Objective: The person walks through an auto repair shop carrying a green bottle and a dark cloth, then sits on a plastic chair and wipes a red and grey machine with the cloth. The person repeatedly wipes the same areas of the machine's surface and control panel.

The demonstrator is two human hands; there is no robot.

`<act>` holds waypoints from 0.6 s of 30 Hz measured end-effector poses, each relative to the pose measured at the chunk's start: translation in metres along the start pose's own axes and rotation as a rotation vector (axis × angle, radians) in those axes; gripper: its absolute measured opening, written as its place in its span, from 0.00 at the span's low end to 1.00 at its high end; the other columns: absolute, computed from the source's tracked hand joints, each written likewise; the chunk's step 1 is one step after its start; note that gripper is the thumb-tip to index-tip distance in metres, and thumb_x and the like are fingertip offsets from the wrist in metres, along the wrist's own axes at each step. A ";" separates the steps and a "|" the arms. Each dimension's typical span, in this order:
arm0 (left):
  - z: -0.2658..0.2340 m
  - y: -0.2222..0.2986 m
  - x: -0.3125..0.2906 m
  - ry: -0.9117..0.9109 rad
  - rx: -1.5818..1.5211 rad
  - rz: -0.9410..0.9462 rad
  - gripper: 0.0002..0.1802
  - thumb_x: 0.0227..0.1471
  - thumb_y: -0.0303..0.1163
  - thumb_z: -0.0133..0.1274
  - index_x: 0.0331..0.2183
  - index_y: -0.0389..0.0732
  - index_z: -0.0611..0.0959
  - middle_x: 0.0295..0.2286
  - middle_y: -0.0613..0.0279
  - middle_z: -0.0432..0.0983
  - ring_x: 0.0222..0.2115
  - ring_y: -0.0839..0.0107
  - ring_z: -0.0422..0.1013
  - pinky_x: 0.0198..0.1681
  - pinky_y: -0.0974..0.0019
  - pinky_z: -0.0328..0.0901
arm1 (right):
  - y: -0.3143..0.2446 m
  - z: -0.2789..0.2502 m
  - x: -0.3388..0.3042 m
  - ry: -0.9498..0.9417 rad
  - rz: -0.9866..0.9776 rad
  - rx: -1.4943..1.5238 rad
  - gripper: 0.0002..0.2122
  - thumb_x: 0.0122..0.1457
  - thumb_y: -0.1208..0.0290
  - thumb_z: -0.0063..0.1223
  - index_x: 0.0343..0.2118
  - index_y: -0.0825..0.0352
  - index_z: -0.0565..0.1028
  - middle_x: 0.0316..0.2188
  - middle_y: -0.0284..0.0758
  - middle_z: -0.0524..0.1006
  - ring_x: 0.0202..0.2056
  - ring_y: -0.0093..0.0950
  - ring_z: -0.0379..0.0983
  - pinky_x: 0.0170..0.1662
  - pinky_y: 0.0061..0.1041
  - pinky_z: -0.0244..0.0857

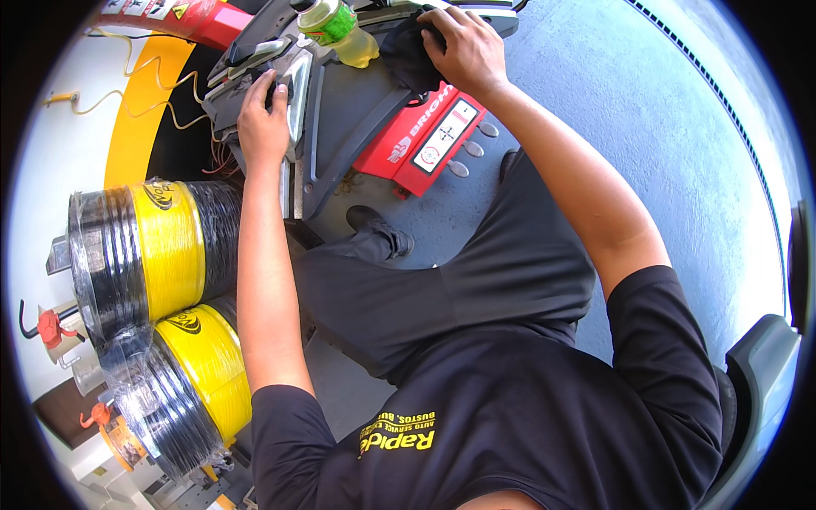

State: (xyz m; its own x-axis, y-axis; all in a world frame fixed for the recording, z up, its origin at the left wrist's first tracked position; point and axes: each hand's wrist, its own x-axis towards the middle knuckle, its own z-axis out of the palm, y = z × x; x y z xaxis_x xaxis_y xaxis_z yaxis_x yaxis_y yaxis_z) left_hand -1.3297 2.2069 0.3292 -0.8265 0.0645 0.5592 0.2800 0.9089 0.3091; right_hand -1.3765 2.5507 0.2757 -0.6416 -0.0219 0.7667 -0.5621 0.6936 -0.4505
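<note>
- Head view, upper centre of the frame: the left hand (263,119) lies on the grey machine housing (340,127), fingers curled over a silvery edge piece (297,89).
- Upper right: the right hand (463,47) presses down, fingers bent and gripping a dark cloth (408,55).
- Between the hands a green-and-yellow bottle (336,30) lies tilted.
- Below the cloth, a red panel (425,140).
- Left edge: two wrapped yellow-and-black tyres (161,314), stacked beside the left forearm.
</note>
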 end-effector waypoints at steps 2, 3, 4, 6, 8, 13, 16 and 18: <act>0.000 0.002 0.000 0.009 -0.004 0.008 0.21 0.68 0.37 0.58 0.56 0.35 0.85 0.55 0.48 0.82 0.57 0.49 0.77 0.63 0.55 0.68 | 0.000 -0.001 0.000 0.005 -0.008 0.004 0.09 0.62 0.66 0.62 0.43 0.61 0.80 0.40 0.41 0.80 0.46 0.44 0.79 0.50 0.44 0.74; 0.000 0.002 0.000 0.008 -0.003 0.009 0.21 0.68 0.37 0.58 0.56 0.36 0.85 0.55 0.48 0.82 0.57 0.49 0.77 0.63 0.55 0.69 | 0.000 -0.001 0.000 0.003 -0.008 0.000 0.09 0.62 0.66 0.62 0.43 0.61 0.80 0.40 0.41 0.80 0.46 0.44 0.79 0.50 0.44 0.74; -0.001 0.002 0.001 0.007 -0.002 0.010 0.21 0.68 0.37 0.58 0.56 0.36 0.85 0.55 0.48 0.82 0.57 0.49 0.77 0.63 0.55 0.69 | 0.000 -0.001 0.001 0.002 -0.008 -0.003 0.09 0.62 0.66 0.62 0.43 0.61 0.80 0.40 0.41 0.80 0.46 0.44 0.79 0.50 0.44 0.74; -0.001 0.002 0.001 0.006 0.005 0.010 0.21 0.68 0.37 0.58 0.56 0.36 0.85 0.55 0.47 0.82 0.57 0.49 0.77 0.63 0.54 0.69 | -0.001 -0.002 0.001 -0.001 -0.006 -0.005 0.09 0.62 0.66 0.62 0.43 0.62 0.80 0.40 0.41 0.80 0.46 0.44 0.78 0.50 0.44 0.74; 0.000 0.003 0.001 0.006 0.017 0.009 0.21 0.68 0.37 0.58 0.56 0.36 0.85 0.55 0.47 0.82 0.57 0.49 0.77 0.63 0.54 0.68 | -0.001 -0.002 0.001 -0.003 -0.002 -0.001 0.09 0.62 0.66 0.62 0.43 0.62 0.80 0.40 0.41 0.80 0.46 0.45 0.78 0.50 0.44 0.74; 0.000 0.001 0.000 0.007 0.014 0.004 0.21 0.68 0.37 0.58 0.56 0.36 0.85 0.55 0.47 0.82 0.58 0.49 0.77 0.63 0.54 0.68 | -0.002 -0.002 0.001 -0.006 0.003 0.005 0.09 0.62 0.66 0.62 0.43 0.62 0.80 0.40 0.41 0.80 0.46 0.45 0.78 0.50 0.44 0.74; 0.000 0.003 0.000 0.009 0.008 0.004 0.21 0.68 0.37 0.57 0.56 0.36 0.85 0.55 0.47 0.82 0.58 0.49 0.77 0.63 0.54 0.68 | -0.001 -0.002 0.000 -0.004 0.001 0.008 0.09 0.62 0.66 0.62 0.43 0.62 0.80 0.41 0.41 0.80 0.46 0.45 0.78 0.50 0.44 0.74; 0.000 0.003 0.000 0.008 0.008 -0.001 0.21 0.69 0.38 0.57 0.57 0.37 0.85 0.56 0.47 0.82 0.58 0.50 0.77 0.63 0.55 0.68 | -0.001 -0.002 0.000 -0.004 0.001 0.010 0.09 0.62 0.66 0.62 0.43 0.62 0.80 0.41 0.42 0.80 0.46 0.45 0.78 0.50 0.44 0.74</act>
State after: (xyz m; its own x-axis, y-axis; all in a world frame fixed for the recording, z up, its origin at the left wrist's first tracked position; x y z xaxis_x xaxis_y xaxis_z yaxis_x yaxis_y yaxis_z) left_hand -1.3289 2.2093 0.3302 -0.8229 0.0598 0.5650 0.2751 0.9121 0.3040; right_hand -1.3749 2.5514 0.2776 -0.6445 -0.0239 0.7642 -0.5663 0.6865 -0.4561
